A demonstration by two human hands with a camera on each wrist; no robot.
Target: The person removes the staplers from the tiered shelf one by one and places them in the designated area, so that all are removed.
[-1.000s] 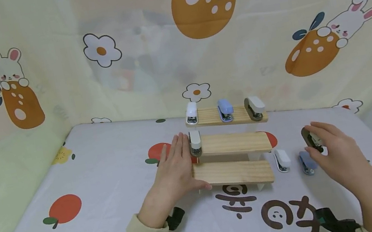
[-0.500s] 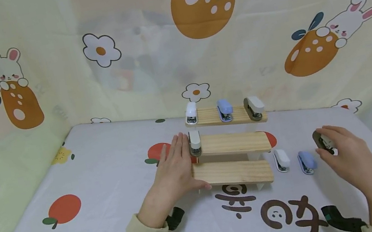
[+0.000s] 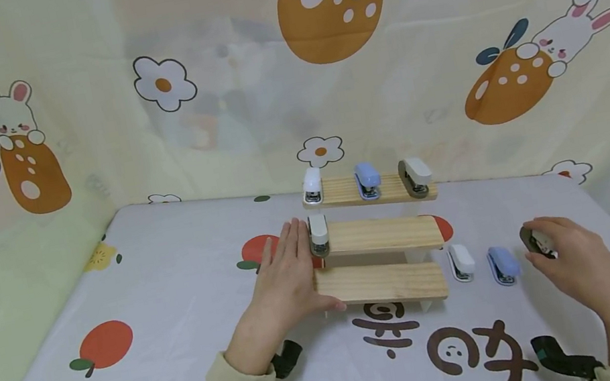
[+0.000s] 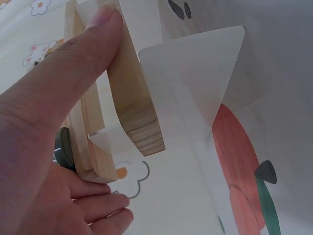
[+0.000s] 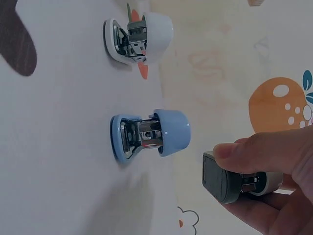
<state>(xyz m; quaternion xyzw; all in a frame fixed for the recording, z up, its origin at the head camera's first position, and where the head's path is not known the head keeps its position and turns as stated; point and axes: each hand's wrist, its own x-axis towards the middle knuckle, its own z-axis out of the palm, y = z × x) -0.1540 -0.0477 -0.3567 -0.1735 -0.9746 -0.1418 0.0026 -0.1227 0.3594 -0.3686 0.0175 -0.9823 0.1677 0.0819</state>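
Observation:
My left hand [image 3: 287, 282] rests with extended fingers against the left ends of two wooden shelf boards [image 3: 382, 282]; its thumb lies on the front board's edge [image 4: 124, 83]. A grey-and-white stapler [image 3: 319, 235] stands at the left end of the middle board [image 3: 386, 235], beside my fingertips. On the right, my right hand [image 3: 577, 258] pinches a dark grey stapler [image 3: 537, 243] between thumb and fingers; in the right wrist view its dark base [image 5: 220, 178] is turned outward. Left of that hand, a blue stapler [image 3: 504, 265] and a white stapler [image 3: 461, 262] stand on the table.
The back board [image 3: 342, 191] bears a white stapler [image 3: 312, 186], a blue stapler [image 3: 368, 181] and a grey-and-white stapler [image 3: 416, 177]. A printed cloth covers the table [image 3: 170, 262], and a patterned curtain [image 3: 245, 126] hangs behind it.
My right hand has moved right and slightly toward the table's front with the dark grey stapler, away from the blue one. My left hand has stayed against the boards.

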